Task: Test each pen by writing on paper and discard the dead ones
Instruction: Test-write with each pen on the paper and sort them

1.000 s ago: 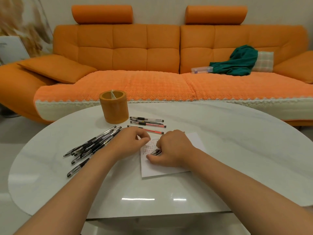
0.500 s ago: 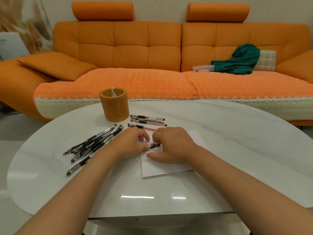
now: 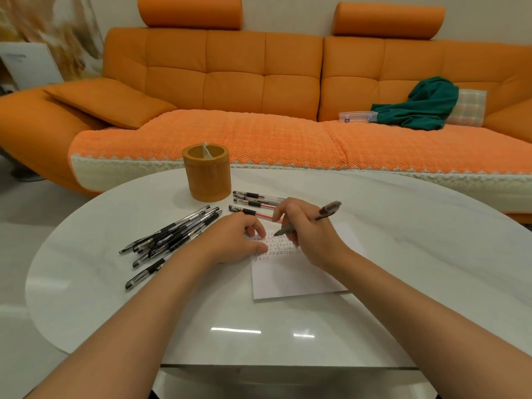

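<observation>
The paper lies flat on the white table, directly in front of the person, and its upper part carries several short rows of small handwritten marks. The right hand is over the paper's upper edge and pinches a pen between thumb and curled fingers. The pen slants, with its dark back end raised beyond the paper's far right side and its tip pointing down at the written rows. Whether the tip touches the sheet cannot be told.

The left hand rests on the paper's upper left corner. Its fingers are loosely bent, and the fingertips and thumb press on the sheet beside the marks.

To the left of the paper, a loose pile of pens lies on the table, all roughly parallel and slanting away from the person. Just beyond the paper's far edge lie 3 pens side by side, the nearest of them with a red barrel partly hidden by the right hand. Further beyond the paper and to the left stands a round orange-brown pen holder.

Well beyond the paper, past the table's far rim, is an orange sofa. On its seat are a green cloth, a clear plastic box and a checked cushion.
</observation>
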{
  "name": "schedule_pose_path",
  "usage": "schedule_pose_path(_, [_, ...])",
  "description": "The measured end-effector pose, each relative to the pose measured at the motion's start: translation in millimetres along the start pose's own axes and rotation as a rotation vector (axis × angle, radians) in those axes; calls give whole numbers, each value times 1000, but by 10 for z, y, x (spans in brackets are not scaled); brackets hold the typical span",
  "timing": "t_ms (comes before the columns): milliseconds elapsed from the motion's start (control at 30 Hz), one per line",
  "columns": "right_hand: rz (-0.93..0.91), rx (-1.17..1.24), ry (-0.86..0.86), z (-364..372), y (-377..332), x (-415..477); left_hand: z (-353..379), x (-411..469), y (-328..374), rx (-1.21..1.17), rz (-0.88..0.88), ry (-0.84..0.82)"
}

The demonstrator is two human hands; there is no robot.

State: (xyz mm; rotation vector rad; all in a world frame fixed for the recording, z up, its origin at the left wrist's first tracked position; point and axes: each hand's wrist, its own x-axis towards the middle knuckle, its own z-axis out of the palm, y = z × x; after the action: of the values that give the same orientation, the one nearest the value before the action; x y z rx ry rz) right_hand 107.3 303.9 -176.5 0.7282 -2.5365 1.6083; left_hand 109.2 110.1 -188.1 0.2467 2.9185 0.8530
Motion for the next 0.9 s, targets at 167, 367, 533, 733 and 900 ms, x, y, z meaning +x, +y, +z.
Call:
schedule_pose_path(167, [272,331,-108,-11,40,-28,4,14,-18,-24,-10,-2])
schedule_pose_path(367, [255,144,-224,-17,8,-85,-3,30,-48,-33,-7,-19])
schedule_pose_path(533, [238,100,-237,10,27,-91,-10,40,-42,-38,-13,-22])
schedule_pose_path(733, [233,83,-233,28,68,-61,-4,36,-33,-33,-20,-13])
schedule_pose_path(900, [185,6,-216,36,114,-42,0,46,-32,-31,-29,-18])
